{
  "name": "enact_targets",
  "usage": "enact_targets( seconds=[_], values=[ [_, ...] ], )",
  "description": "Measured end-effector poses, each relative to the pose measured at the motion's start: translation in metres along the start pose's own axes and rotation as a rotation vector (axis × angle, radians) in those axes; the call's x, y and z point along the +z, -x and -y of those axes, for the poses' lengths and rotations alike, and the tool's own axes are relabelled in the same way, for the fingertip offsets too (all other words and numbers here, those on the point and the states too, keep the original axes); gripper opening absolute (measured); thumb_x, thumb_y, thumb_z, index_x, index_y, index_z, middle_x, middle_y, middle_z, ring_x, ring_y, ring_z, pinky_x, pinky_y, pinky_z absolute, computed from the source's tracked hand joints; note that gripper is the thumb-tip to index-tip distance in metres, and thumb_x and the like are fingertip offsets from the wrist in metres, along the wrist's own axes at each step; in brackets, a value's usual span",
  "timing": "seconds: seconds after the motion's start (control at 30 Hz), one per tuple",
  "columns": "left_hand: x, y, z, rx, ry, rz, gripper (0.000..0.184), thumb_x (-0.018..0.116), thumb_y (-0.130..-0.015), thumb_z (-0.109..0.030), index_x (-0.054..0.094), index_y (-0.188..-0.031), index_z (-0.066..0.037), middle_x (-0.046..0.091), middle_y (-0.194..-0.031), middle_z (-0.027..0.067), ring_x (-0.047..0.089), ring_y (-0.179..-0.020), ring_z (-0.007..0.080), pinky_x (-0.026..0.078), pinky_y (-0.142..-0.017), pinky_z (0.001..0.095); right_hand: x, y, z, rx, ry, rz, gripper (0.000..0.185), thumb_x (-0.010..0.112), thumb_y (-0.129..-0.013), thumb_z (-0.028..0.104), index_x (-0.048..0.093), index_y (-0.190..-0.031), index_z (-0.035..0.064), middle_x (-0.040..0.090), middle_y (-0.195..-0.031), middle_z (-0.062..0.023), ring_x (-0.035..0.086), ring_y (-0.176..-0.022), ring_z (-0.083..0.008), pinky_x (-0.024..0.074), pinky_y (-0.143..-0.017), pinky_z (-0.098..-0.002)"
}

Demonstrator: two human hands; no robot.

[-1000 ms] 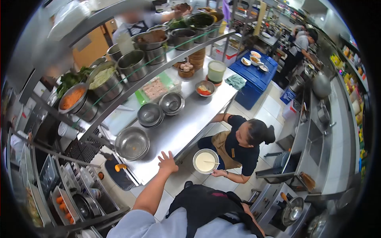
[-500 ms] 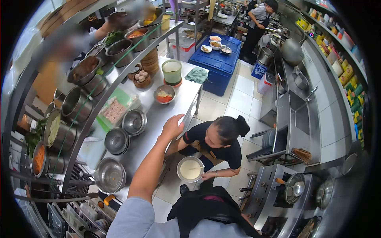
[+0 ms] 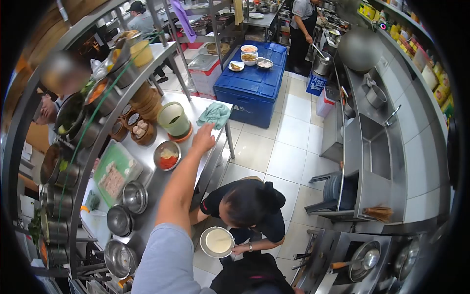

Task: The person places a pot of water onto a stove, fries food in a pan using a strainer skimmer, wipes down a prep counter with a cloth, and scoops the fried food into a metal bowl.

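Note:
My left hand (image 3: 204, 138) reaches out over the steel table with its fingers stretched. Their tips are at the near edge of a crumpled green cloth (image 3: 214, 114); I cannot tell whether they touch it. Beside the hand, a translucent green container (image 3: 174, 119) of dark liquid stands on an orange base. A steel bowl (image 3: 167, 155) with red and pale chopped food sits nearer. Only a sliver of skin, perhaps my right hand (image 3: 297, 291), shows at the bottom edge; its fingers are hidden. Below my arm a crouching co-worker holds a steel bowl (image 3: 217, 242) of creamy pale liquid.
The crouching co-worker (image 3: 249, 210) is close on my right. A blue chest (image 3: 252, 93) with several dishes stands beyond the table (image 3: 196, 169). Steel bowls (image 3: 122, 220) and a tray of minced meat (image 3: 112, 182) lie leftward. Stove pans (image 3: 364, 259) are at right.
My left hand has moved forward to the green cloth. The view has shifted, and the co-worker's head is bowed lower over the bowl of pale liquid.

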State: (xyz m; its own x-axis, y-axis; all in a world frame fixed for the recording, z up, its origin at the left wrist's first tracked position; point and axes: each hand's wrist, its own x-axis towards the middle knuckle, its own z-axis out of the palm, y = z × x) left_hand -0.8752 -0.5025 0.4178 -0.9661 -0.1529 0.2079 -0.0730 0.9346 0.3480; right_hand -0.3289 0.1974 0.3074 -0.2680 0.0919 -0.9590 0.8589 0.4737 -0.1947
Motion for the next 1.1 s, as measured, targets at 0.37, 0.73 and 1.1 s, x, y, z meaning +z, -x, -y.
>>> enact_targets(
  seconds=[0.37, 0.73, 1.1],
  values=[
    [0.080, -0.089, 0.036, 0.062, -0.231, 0.006, 0.047, 0.054, -0.089, -0.031, 0.046, -0.135, -0.023, 0.036, -0.142, 0.0206, 0.035, -0.128, 0.0450, 0.030, -0.107, 0.0505, -0.033, -0.061, -0.033, 0.180, -0.103, 0.047, 0.034, 0.053, -0.088, 0.032, 0.067, -0.104, 0.0045, 0.064, -0.092, -0.0073, 0.051, -0.074, -0.0154, 0.0433, -0.064, -0.0274],
    [0.039, 0.088, 0.006, -0.079, -0.184, -0.145, 0.044, 0.058, -0.085, -0.018, 0.052, -0.128, -0.013, 0.041, -0.134, 0.0266, 0.039, -0.123, 0.0452, 0.032, -0.106, 0.0483, -0.023, -0.092, 0.029, -0.010, -0.193, 0.130, 0.029, 0.052, -0.088, 0.031, 0.063, -0.100, 0.0069, 0.064, -0.090, -0.0059, 0.058, -0.072, -0.0178, 0.0471, -0.063, -0.0307],
    [-0.041, 0.314, 0.016, -0.459, -0.264, -0.152, 0.041, 0.058, -0.081, -0.014, 0.052, -0.121, -0.009, 0.040, -0.135, 0.0244, 0.039, -0.124, 0.0440, 0.035, -0.103, 0.0508, 0.012, -0.150, 0.027, -0.130, -0.308, 0.181, 0.025, 0.051, -0.088, 0.027, 0.065, -0.095, 0.0074, 0.064, -0.081, -0.0038, 0.055, -0.062, -0.0136, 0.0435, -0.056, -0.0259]
  ],
)
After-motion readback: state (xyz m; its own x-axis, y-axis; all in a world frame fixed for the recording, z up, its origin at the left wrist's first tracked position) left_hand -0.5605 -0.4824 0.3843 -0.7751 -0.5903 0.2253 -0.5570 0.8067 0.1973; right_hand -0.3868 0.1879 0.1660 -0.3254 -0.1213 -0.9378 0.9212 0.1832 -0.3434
